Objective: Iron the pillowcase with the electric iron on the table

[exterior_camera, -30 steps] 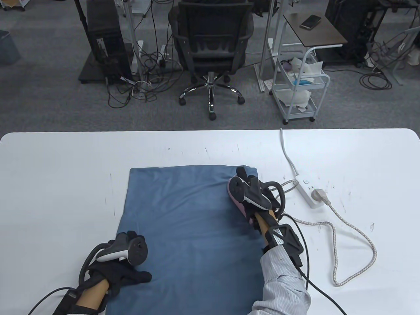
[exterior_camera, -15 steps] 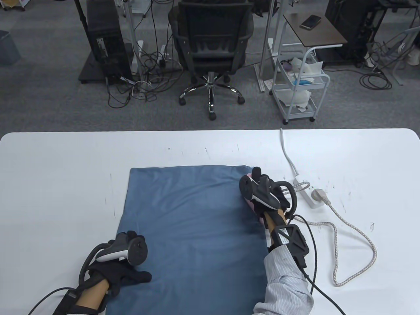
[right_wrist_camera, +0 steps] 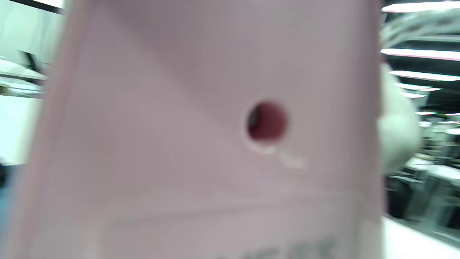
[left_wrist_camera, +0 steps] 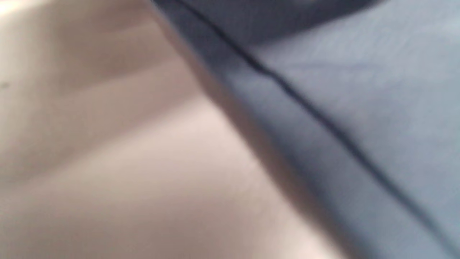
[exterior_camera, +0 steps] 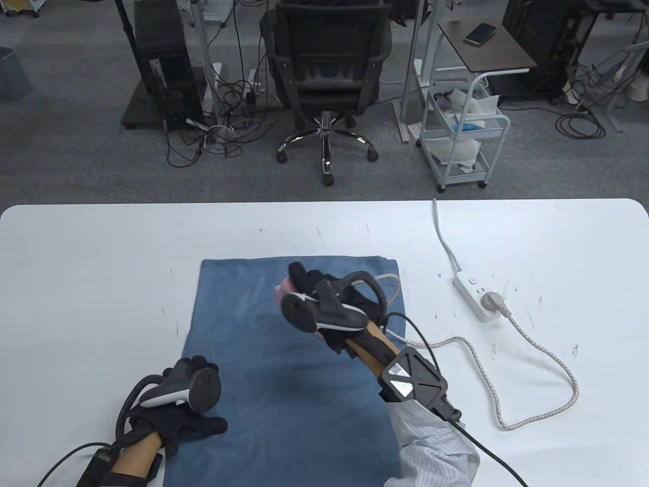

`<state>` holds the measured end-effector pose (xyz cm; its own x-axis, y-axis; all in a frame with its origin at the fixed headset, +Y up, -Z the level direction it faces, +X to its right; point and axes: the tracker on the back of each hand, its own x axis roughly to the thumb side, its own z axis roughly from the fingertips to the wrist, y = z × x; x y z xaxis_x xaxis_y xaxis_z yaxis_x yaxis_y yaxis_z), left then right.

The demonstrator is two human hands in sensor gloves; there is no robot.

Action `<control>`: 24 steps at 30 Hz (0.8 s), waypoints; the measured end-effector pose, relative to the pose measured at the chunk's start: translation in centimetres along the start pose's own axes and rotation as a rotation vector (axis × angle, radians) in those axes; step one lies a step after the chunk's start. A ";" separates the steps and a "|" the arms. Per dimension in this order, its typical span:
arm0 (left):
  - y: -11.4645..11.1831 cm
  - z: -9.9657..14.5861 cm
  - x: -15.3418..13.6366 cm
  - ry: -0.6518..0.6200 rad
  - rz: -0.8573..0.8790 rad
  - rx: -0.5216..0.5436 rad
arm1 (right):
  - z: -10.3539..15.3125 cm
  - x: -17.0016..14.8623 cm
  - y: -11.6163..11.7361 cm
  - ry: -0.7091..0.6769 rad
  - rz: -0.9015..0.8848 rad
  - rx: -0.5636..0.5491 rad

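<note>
A blue pillowcase [exterior_camera: 263,324] lies flat on the white table [exterior_camera: 91,264]. My right hand [exterior_camera: 324,299] grips the pink electric iron [exterior_camera: 284,290] over the upper middle of the pillowcase; the hand and tracker hide most of the iron. The right wrist view is filled by the iron's pink body [right_wrist_camera: 215,144] with a dark red round spot. My left hand [exterior_camera: 190,421] rests on the pillowcase's near left edge, fingers on the cloth. The left wrist view shows that blue hem [left_wrist_camera: 341,108] against the table, blurred.
A white power strip [exterior_camera: 474,297] with the iron's plug lies right of the pillowcase. The braided cord [exterior_camera: 547,355] loops across the table's right part to the iron. An office chair [exterior_camera: 327,76] and a white cart [exterior_camera: 464,137] stand beyond the far edge.
My right hand has carried the iron from the pillowcase's upper right corner leftward to its upper middle, dragging the cord along. My left hand has shifted slightly nearer the front edge.
</note>
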<state>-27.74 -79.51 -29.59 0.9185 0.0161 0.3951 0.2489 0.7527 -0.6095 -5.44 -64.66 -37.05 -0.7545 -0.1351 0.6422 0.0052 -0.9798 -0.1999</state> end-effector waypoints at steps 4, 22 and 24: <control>0.0 0.0 0.0 -0.003 0.016 0.004 | -0.9 4.8 3.7 -0.159 -0.047 0.039; 0.1 -0.1 0.1 -0.008 0.034 -0.040 | -5.4 -1.9 9.5 0.272 -0.083 0.025; 0.1 -0.1 0.0 -0.009 0.035 -0.041 | -5.2 -1.8 9.1 0.231 -0.110 0.037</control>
<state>-27.64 -79.53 -29.72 0.9241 0.0480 0.3791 0.2292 0.7243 -0.6503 -7.46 -72.62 -43.86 -0.8819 0.0059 0.4713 -0.0643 -0.9921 -0.1080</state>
